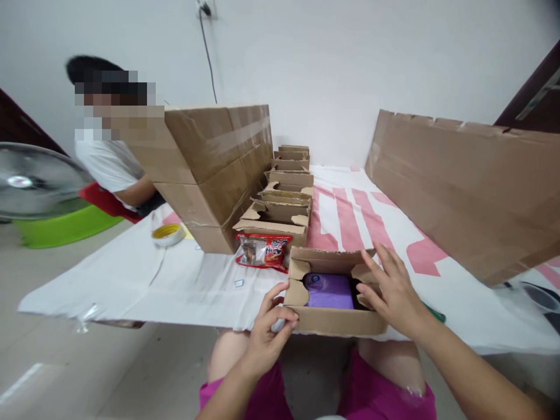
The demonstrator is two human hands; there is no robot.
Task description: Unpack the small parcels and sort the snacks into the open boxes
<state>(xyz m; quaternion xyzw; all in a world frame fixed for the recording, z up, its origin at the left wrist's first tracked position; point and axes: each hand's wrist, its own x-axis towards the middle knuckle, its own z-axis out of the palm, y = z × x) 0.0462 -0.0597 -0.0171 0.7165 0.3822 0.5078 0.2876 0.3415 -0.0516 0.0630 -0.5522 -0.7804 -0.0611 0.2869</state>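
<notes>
A small cardboard box point(336, 322) sits at the table's front edge with its top open. Inside it lies a purple item point(330, 291) with a round mark at its upper left; I cannot make out its kind. My left hand point(270, 333) grips the box's left front corner between curled fingers and thumb. At the other end, my right hand point(396, 294) has its fingers spread over the right side flap point(362, 273), fingertips at the flap and the opening. Just behind the box's left end rests a red and clear snack packet point(263, 252).
Several open boxes point(289, 184) run back in a row beside stacked taped cartons point(210, 169). A large cardboard sheet point(459, 186) stands at the right. A tape roll point(168, 234) lies on the left. Beyond sits another person point(109, 157) near a fan point(35, 181).
</notes>
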